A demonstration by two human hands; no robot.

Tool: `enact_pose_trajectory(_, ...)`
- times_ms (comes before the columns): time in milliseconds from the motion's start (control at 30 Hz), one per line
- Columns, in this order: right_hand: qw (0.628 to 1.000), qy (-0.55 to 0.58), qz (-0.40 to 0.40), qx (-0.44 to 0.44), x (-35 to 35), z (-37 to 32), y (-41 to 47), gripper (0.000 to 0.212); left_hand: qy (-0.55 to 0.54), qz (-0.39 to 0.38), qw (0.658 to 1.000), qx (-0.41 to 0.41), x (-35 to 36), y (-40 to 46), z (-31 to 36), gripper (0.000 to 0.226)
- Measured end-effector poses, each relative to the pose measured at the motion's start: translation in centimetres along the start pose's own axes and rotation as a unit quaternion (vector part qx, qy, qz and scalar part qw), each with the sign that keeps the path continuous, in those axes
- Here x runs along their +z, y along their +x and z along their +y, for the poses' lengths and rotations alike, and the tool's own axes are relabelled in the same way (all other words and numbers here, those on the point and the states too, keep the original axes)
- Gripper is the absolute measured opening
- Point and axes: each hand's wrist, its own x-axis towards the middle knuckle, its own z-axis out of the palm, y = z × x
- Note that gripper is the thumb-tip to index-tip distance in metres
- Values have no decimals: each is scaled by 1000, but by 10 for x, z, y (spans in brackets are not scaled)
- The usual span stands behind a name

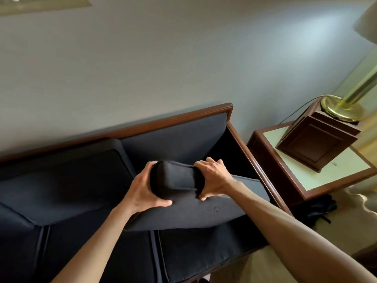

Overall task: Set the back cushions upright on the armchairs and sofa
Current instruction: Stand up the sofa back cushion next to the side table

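Both hands, left hand [145, 187] and right hand [212, 178], clamp the back cushion [189, 209] by its upper edge; it leans toward the sofa [175, 135] backrest at 12 o'clock, likely to stand it upright.

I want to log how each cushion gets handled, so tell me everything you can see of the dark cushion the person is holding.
The back cushion is a thick, soft-looking pad covered in dark navy or charcoal woven fabric, with rounded corners and a seam along its edge. It is tilted, not upright, over the right-hand seat of the sofa, its near part low over the seat cushion. The left hand cups its end and the right hand grips the top edge; the fabric puckers under the right thumb. The upholstered backrest behind it is bare.
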Motion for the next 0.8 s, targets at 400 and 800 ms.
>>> enact_pose_trajectory(400, 994, 74, -60, 50, 106, -21, 9, 118, 0, 36, 971, -237, -29, -46, -117, 118)
enact_pose_trajectory(800, 993, -81, -90, 17, 118, -20, -4, 134, 364, -57, 889, -271, 43, -32, -100, 122)
